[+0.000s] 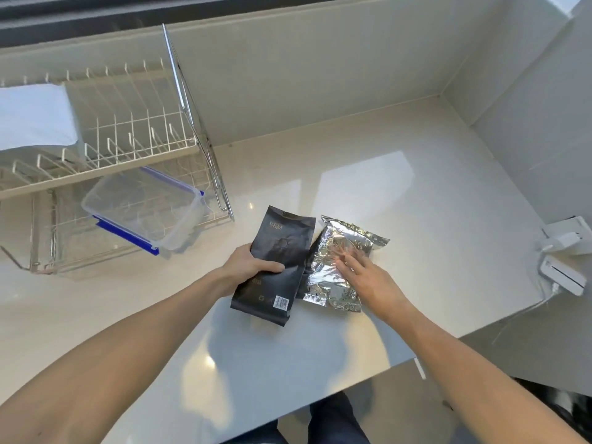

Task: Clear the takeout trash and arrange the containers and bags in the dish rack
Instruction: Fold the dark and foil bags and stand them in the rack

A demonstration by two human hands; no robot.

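Left hand (253, 264) round black bag (275, 267), beside foil bag (339, 267)

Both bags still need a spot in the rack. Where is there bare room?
Upper shelf of the white wire dish rack: bare slots right of the white folded cloth. Lower tier is crowded by the clear plastic container with blue clips. Bare counter lies behind the crinkled silver foil bag.

The left hand (253, 267) hides its fingers behind the black bag (275, 264), the white cloth (35, 118) and dish rack (128, 129) run off the left edge, and the bag's small print is illegible.
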